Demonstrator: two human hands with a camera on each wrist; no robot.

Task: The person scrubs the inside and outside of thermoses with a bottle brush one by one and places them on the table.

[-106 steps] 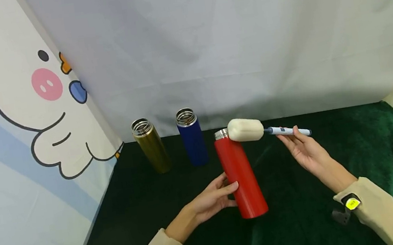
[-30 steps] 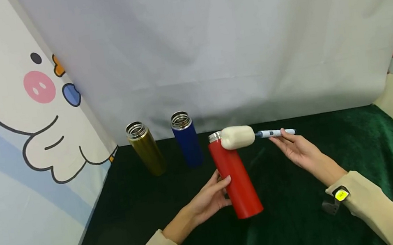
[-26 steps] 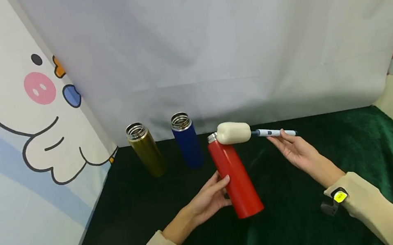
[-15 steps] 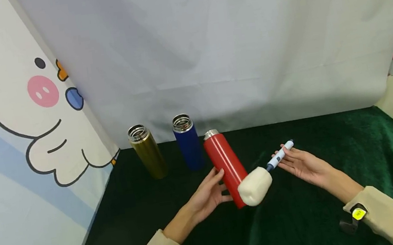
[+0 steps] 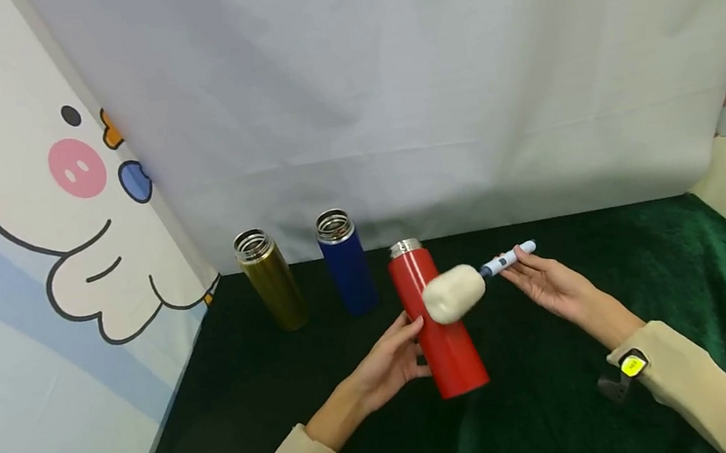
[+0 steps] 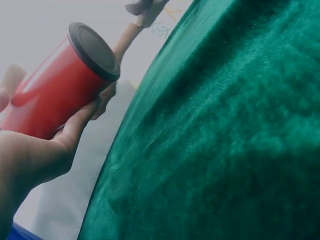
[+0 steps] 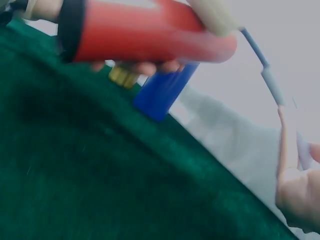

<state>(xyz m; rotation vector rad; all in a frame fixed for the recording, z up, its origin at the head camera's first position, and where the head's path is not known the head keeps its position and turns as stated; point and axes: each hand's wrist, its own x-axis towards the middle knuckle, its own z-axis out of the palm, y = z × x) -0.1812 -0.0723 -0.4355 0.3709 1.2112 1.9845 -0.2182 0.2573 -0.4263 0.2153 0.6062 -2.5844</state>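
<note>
My left hand (image 5: 388, 365) grips a red thermos bottle (image 5: 452, 360) round its middle, holding it tilted above the green cloth. The bottle's steel threaded mouth has no lid on it, and its dark base shows in the left wrist view. Between thumb and fingers, my right hand (image 5: 554, 292) pinches the pale handle of a bottle brush (image 5: 454, 293). The brush's cream sponge head lies across the side of the red bottle, just above my left thumb; in the right wrist view the sponge overlaps the red wall. The sponge looks slightly blurred.
A gold thermos bottle (image 5: 275, 288) and a blue thermos bottle (image 5: 348, 270) stand upright without lids at the back left, near the pale curtain (image 5: 455, 92). Dark green velvet cloth (image 5: 600, 409) covers the table. A cartoon-printed panel (image 5: 35, 300) borders the left side.
The sponge head has moved from near the red bottle's mouth down to its lower part, then back up to the middle. The bottle's tilt has shifted slightly; both hands keep their holds.
</note>
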